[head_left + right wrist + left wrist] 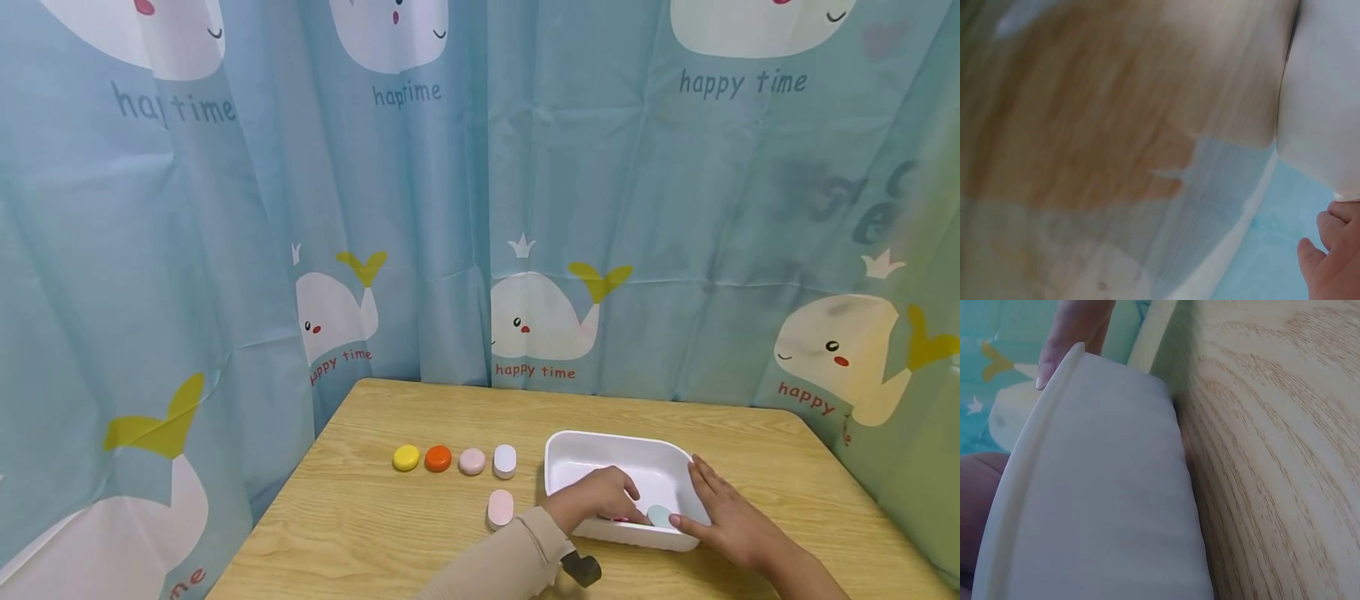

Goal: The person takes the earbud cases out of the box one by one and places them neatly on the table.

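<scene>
A white plastic bin [622,540] stands on the table, with both hands at it. My left hand [600,493] reaches down inside, its fingers beside a small pinkish-red thing [621,520] that they mostly cover. Whether they grip it cannot be made out. Close to those fingertips lies a pale green rounded piece [660,517]. At the bin's right end my right hand [738,527] rests with fairly straight fingers along the outside and the thumb over the front rim. In the left wrist view, the bin's outer wall [1104,481] hides most of the left hand.
Left of the bin, a yellow piece [406,457], an orange piece [438,458], a round pink piece [472,461] and a white oblong piece [505,461] form a row. A pink oblong piece [500,508] lies in front, near the left sleeve. Whale-printed curtains [450,208] hang behind the wooden table [360,533].
</scene>
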Demonstrator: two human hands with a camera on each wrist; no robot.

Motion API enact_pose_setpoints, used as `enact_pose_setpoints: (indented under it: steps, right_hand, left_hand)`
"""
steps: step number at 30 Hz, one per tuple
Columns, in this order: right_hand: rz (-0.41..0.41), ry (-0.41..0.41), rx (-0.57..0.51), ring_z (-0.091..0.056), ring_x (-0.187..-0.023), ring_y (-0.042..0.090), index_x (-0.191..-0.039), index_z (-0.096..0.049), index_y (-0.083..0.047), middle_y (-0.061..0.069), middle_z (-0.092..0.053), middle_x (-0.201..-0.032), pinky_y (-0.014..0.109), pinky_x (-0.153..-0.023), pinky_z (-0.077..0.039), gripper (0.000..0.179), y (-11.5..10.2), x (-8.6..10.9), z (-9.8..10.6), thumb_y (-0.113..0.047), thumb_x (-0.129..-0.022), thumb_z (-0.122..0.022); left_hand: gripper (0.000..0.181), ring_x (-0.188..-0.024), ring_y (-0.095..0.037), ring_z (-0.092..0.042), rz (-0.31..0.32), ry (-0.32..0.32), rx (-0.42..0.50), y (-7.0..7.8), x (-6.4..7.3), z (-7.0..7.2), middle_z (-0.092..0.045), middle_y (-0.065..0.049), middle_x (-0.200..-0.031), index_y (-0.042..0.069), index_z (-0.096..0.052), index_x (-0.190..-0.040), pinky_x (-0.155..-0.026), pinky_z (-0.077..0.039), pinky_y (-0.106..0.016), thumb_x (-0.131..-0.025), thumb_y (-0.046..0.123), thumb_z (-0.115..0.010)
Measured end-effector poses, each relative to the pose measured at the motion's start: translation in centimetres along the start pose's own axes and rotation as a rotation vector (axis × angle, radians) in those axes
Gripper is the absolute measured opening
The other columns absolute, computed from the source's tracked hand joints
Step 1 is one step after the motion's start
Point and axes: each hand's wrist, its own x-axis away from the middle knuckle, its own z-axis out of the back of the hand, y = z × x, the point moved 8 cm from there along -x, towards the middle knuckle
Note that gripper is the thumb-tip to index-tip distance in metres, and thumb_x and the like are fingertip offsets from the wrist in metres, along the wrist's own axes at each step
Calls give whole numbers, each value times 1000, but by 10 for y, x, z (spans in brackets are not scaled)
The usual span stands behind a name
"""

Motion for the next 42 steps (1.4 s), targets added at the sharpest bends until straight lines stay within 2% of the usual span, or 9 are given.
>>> enact_pose_setpoints:
  steps: [7,14,18,20,22,24,27,33,42]
  right_hand:
    - [-20,-21,-7,-19,-125,44,-137,-20,6,23,-13,-143,64,-93,-17,90,1,-1,-1,-58,-81,-49]
    - [-32,-32,-4,-17,-125,45,-138,-20,5,22,-12,-144,65,-94,-15,91,1,-2,-1,-58,-80,-49]
    - [-26,-23,-2,-17,-126,44,-138,-21,5,22,-13,-144,64,-94,-15,90,-1,-1,-1,-58,-80,-50]
    - [-18,-15,-3,-16,-126,43,-137,-21,5,22,-13,-144,61,-98,-10,90,-2,-1,0,-58,-80,-50]
    - [-8,-6,11,-15,-127,42,-137,-22,5,22,-14,-144,49,-102,7,90,-3,0,1,-58,-80,-50]
    - [4,1,34,-16,-127,41,-137,-23,6,22,-15,-143,30,-98,19,89,-5,1,3,-58,-80,-49]
    - [20,15,72,-18,-127,41,-136,-26,7,23,-18,-142,11,-86,20,89,-7,2,7,-59,-80,-49]
    - [40,9,112,-19,-126,41,-135,-27,8,24,-20,-141,12,-86,21,89,-12,3,11,-59,-80,-48]
    - [41,4,134,-19,-126,42,-134,-28,9,25,-21,-140,13,-86,23,90,-12,2,11,-60,-80,-48]
  left_hand:
    - [16,-67,-5,-46,-23,-32,-72,3,2,-2,-56,15,-77,24,-68,-86,-62,-39,-16,-70,24,-72]
    - [20,-68,-3,-47,-15,-4,-108,3,3,2,-59,15,-78,23,-70,-87,-65,-40,-14,-68,27,-75]
    - [24,-66,-4,-47,34,10,-50,-3,4,6,-58,14,-74,20,-70,-87,-62,-40,-15,-66,29,-78]
    - [25,-63,-4,-47,56,12,-8,-6,4,8,-57,12,-70,18,-71,-86,-58,-40,-16,-65,28,-80]
    - [23,-60,-4,-48,73,15,42,-8,4,9,-56,10,-66,17,-71,-83,-55,-41,-17,-64,26,-80]
    - [21,-57,-4,-49,82,22,87,-11,5,11,-55,8,-63,15,-70,-80,-54,-42,-17,-64,24,-80]
    - [19,-57,-5,-50,78,28,143,-13,5,15,-55,7,-63,13,-70,-78,-53,-42,-17,-64,20,-80]
    - [20,-59,-4,-48,61,65,176,-20,7,23,-54,8,-64,13,-69,-77,-54,-41,-17,-63,20,-81]
    - [18,-58,-6,-50,54,68,244,-33,12,29,-55,6,-65,11,-68,-76,-55,-42,-18,-65,18,-80]
